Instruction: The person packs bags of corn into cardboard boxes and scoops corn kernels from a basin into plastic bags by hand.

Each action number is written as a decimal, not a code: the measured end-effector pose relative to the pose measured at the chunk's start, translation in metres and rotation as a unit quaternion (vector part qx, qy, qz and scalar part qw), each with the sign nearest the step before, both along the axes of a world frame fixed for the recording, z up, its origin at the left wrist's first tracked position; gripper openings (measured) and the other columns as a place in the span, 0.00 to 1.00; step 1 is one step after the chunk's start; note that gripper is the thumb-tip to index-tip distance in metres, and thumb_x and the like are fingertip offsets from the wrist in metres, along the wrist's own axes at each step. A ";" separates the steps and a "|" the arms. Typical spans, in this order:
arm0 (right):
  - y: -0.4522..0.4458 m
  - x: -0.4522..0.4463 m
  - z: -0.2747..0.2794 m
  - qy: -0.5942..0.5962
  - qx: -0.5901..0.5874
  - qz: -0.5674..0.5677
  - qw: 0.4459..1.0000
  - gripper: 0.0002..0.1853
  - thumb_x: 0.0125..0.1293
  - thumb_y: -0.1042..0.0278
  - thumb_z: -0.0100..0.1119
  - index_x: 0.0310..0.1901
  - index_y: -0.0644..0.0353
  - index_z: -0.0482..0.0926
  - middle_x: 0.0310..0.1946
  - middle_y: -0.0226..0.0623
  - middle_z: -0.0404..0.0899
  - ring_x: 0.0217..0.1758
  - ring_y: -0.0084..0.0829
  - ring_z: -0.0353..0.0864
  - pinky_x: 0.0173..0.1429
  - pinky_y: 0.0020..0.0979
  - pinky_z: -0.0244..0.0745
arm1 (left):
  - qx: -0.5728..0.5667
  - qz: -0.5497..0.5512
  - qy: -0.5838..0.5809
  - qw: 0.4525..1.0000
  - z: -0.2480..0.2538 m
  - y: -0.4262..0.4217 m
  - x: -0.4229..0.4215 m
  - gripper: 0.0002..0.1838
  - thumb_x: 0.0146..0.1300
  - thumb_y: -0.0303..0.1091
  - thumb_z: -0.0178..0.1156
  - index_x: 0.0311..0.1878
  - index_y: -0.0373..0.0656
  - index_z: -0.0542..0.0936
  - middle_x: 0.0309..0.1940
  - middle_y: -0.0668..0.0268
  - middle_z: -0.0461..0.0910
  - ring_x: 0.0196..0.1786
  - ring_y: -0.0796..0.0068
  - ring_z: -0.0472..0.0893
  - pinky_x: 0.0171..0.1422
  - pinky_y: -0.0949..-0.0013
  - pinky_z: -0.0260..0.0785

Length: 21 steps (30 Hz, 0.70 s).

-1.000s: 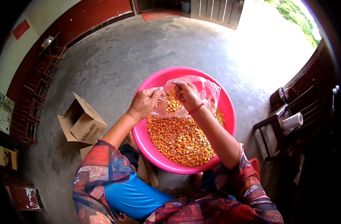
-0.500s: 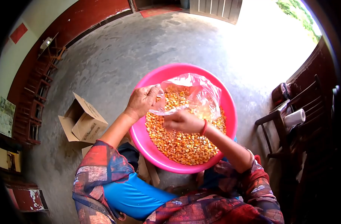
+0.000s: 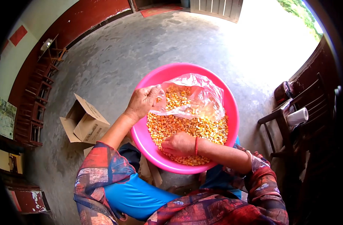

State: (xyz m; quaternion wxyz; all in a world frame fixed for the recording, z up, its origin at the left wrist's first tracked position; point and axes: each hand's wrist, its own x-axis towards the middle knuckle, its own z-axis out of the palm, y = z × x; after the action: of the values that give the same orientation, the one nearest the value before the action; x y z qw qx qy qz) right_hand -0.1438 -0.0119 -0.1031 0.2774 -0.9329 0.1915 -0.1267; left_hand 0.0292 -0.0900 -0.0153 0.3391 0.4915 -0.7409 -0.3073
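Note:
A pink basin [image 3: 231, 101] holds a broad layer of loose yellow-orange corn kernels [image 3: 201, 135]. A clear plastic bag [image 3: 210, 93] lies over the far part of the basin, its mouth spread open and kernels showing through it. My left hand [image 3: 143, 101] is closed on the bag's left edge, thumb on top, above the basin's left rim. Low in the basin, my right hand [image 3: 179, 144] has its fingers curled down among the kernels. Its fingertips are partly hidden by the hand and the corn. A red band circles the right wrist.
An opened cardboard box [image 3: 87, 122] stands on the concrete floor [image 3: 115, 56] to the left of the basin. To the right is a dark wooden chair [image 3: 280, 127] with a white roll [image 3: 297, 116] on it. Wooden chairs [image 3: 36, 101] line the left wall.
My right hand has moved down and towards me, from beside the bag's mouth to the kernels in the near part of the basin. My left hand keeps its grip on the bag.

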 end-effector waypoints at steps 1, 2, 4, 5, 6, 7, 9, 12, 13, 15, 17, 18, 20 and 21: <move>-0.002 0.000 0.000 0.001 0.001 0.000 1.000 0.11 0.61 0.62 0.51 0.30 0.61 0.73 0.22 0.46 0.75 0.28 0.48 0.76 0.33 0.43 0.72 | 0.001 0.003 0.001 1.000 0.001 0.000 -0.001 0.21 0.67 0.47 0.47 0.33 0.38 0.80 0.11 0.68 0.69 0.18 0.83 0.70 0.26 0.73 0.64; -0.004 0.001 -0.001 -0.073 0.072 -0.031 0.994 0.08 0.62 0.65 0.50 0.32 0.61 0.74 0.23 0.44 0.74 0.29 0.43 0.77 0.33 0.41 0.71 | 0.002 0.006 0.002 1.000 0.001 0.001 -0.001 0.21 0.67 0.47 0.47 0.33 0.38 0.80 0.11 0.68 0.69 0.18 0.83 0.70 0.26 0.73 0.64; -0.009 0.008 0.000 -0.265 0.174 -0.067 0.946 0.08 0.63 0.70 0.48 0.38 0.60 0.76 0.21 0.35 0.71 0.26 0.27 0.75 0.29 0.32 0.68 | 0.001 0.005 0.000 1.000 0.001 0.000 -0.001 0.21 0.67 0.47 0.47 0.34 0.38 0.80 0.11 0.68 0.69 0.18 0.83 0.70 0.26 0.73 0.64; -0.011 0.005 0.006 -0.259 0.382 -0.096 0.882 0.08 0.65 0.68 0.47 0.36 0.61 0.75 0.20 0.26 0.67 0.22 0.18 0.67 0.25 0.24 0.63 | 0.000 0.005 -0.003 1.000 0.001 0.000 -0.001 0.21 0.67 0.47 0.47 0.34 0.38 0.80 0.12 0.68 0.70 0.18 0.82 0.70 0.26 0.73 0.64; -0.012 0.001 0.014 -0.232 0.447 -0.127 0.855 0.08 0.66 0.67 0.46 0.36 0.60 0.74 0.20 0.23 0.66 0.22 0.16 0.64 0.24 0.21 0.60 | 0.001 0.005 -0.003 1.000 0.001 0.000 0.000 0.21 0.67 0.47 0.47 0.34 0.38 0.80 0.12 0.68 0.70 0.18 0.82 0.70 0.26 0.73 0.64; -0.012 -0.001 0.024 -0.203 0.509 -0.157 0.822 0.09 0.68 0.65 0.46 0.36 0.60 0.74 0.20 0.20 0.65 0.21 0.14 0.61 0.24 0.19 0.57 | 0.003 0.004 -0.006 1.000 0.000 0.000 0.000 0.21 0.67 0.47 0.47 0.34 0.38 0.80 0.12 0.68 0.70 0.18 0.82 0.71 0.26 0.72 0.64; -0.018 -0.003 0.004 -0.190 0.480 -0.128 0.847 0.10 0.68 0.64 0.46 0.35 0.60 0.75 0.20 0.21 0.65 0.22 0.14 0.63 0.25 0.19 0.59 | 0.004 0.001 -0.010 1.000 0.000 -0.001 0.001 0.21 0.67 0.47 0.47 0.34 0.39 0.80 0.12 0.67 0.70 0.19 0.82 0.71 0.26 0.72 0.64; -0.016 -0.002 0.005 -0.158 0.493 -0.083 0.852 0.12 0.68 0.61 0.47 0.35 0.59 0.76 0.18 0.21 0.65 0.22 0.14 0.63 0.25 0.19 0.60 | 0.015 0.004 -0.020 1.000 0.000 -0.001 0.001 0.20 0.67 0.46 0.47 0.36 0.38 0.81 0.15 0.66 0.73 0.21 0.82 0.72 0.28 0.72 0.66; -0.015 -0.002 0.010 -0.141 0.535 -0.067 0.830 0.12 0.68 0.61 0.48 0.34 0.59 0.76 0.18 0.21 0.64 0.21 0.13 0.62 0.24 0.18 0.59 | 0.010 -0.002 -0.013 1.000 0.000 0.000 0.000 0.20 0.67 0.46 0.47 0.37 0.38 0.80 0.18 0.64 0.75 0.22 0.81 0.73 0.30 0.72 0.67; -0.017 -0.003 0.019 -0.148 0.583 -0.044 0.798 0.13 0.69 0.59 0.48 0.33 0.58 0.76 0.17 0.20 0.63 0.20 0.13 0.61 0.23 0.17 0.57 | 0.004 -0.007 -0.005 1.000 0.001 0.000 0.000 0.20 0.67 0.46 0.47 0.38 0.38 0.80 0.21 0.63 0.78 0.24 0.80 0.75 0.32 0.72 0.68; -0.024 -0.006 0.031 -0.226 0.576 -0.070 0.783 0.13 0.69 0.58 0.46 0.33 0.57 0.75 0.16 0.19 0.62 0.17 0.13 0.59 0.20 0.17 0.54 | 0.019 0.000 -0.018 1.000 0.001 0.000 0.000 0.20 0.67 0.46 0.47 0.39 0.38 0.80 0.26 0.61 0.81 0.28 0.79 0.77 0.35 0.72 0.69; -0.031 -0.010 0.033 -0.275 0.590 -0.066 0.756 0.13 0.70 0.58 0.46 0.33 0.56 0.75 0.15 0.18 0.61 0.15 0.13 0.58 0.17 0.18 0.51 | 0.018 0.000 -0.018 1.000 0.001 -0.001 0.000 0.20 0.67 0.46 0.47 0.39 0.38 0.80 0.26 0.61 0.81 0.28 0.79 0.77 0.35 0.72 0.69; -0.045 -0.014 0.046 -0.339 0.581 -0.143 0.726 0.12 0.70 0.58 0.46 0.33 0.54 0.75 0.14 0.19 0.60 0.13 0.13 0.55 0.15 0.17 0.48 | -0.001 -0.004 -0.015 1.000 -0.002 -0.001 0.002 0.21 0.67 0.46 0.47 0.39 0.38 0.80 0.27 0.60 0.81 0.29 0.78 0.78 0.36 0.72 0.69; -0.053 -0.016 0.049 -0.377 0.573 -0.191 0.702 0.12 0.69 0.58 0.46 0.33 0.54 0.75 0.14 0.19 0.59 0.13 0.13 0.55 0.15 0.17 0.48 | -0.001 -0.003 -0.014 1.000 -0.001 -0.001 0.002 0.21 0.67 0.46 0.47 0.39 0.38 0.80 0.27 0.60 0.81 0.29 0.78 0.78 0.36 0.72 0.69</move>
State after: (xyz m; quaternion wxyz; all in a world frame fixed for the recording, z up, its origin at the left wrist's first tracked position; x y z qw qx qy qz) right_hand -0.1595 -0.0650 -0.0537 0.7776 -0.4118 0.2805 -0.3834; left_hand 0.0311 -0.0908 -0.0168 0.3280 0.4930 -0.7476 -0.3009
